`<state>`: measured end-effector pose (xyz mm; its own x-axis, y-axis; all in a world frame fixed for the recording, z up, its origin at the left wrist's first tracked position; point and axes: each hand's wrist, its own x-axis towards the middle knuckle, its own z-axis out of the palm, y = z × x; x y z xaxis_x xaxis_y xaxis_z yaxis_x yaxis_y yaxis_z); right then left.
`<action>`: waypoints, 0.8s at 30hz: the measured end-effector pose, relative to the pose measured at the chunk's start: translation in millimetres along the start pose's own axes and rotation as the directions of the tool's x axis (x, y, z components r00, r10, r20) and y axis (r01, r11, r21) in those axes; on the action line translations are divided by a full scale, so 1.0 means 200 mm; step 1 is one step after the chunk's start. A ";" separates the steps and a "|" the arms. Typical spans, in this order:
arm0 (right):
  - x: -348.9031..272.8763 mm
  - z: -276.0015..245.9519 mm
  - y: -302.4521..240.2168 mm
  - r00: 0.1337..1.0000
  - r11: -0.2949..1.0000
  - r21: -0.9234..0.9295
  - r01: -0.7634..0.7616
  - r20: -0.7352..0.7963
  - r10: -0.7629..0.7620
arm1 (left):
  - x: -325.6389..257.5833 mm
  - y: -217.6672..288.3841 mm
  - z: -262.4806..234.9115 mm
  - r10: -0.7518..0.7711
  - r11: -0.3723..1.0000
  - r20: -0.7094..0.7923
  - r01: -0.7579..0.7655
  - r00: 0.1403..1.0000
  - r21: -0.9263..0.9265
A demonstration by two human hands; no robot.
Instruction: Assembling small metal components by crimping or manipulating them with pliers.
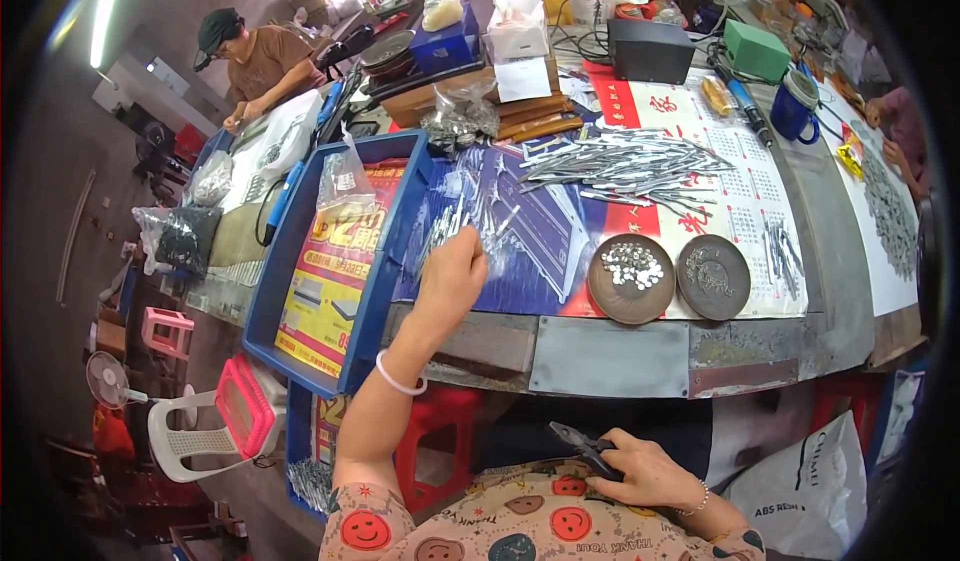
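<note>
Left hand (452,279) on metal strips (470,223), right hand (640,473) gripping pliers (578,442)

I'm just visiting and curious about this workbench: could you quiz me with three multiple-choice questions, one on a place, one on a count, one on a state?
1. Where is the left hand?
A. On the bench among thin metal pieces
B. In the lap
C. On the mug

2. How many round brown dishes sit at the bench's front edge?
A. One
B. Two
C. Four

3. What does the right hand hold?
A. Nothing
B. Dark pliers
C. A bag

Answers: 1 A, it reaches onto the metal pieces. 2 B, the left dish and right dish. 3 B, fingers grip the pliers.
</note>
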<state>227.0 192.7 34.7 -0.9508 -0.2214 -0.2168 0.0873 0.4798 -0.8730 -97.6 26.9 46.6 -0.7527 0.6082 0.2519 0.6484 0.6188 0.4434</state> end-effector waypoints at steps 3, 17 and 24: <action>0.01 -0.01 -0.03 0.999 0.999 0.039 -0.028 -0.021 0.029 | -0.11 0.13 -0.11 -0.056 0.917 0.112 0.095 0.992 -0.388; 0.14 0.04 -0.12 0.993 0.994 0.098 0.057 -0.109 -0.046 | -0.57 0.17 -0.02 -0.058 -0.226 0.198 0.180 0.979 -0.957; 0.22 -0.01 -0.17 0.968 0.988 0.079 0.134 -0.222 -0.113 | -0.54 0.19 -0.01 -0.067 0.009 0.065 0.066 0.996 -0.998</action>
<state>181.9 168.4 56.5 -0.9967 -0.0801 -0.0137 -0.0176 0.3776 -0.9258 8.1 -15.3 37.9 -0.7853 0.5967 0.1650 -0.1575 -0.4503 0.8789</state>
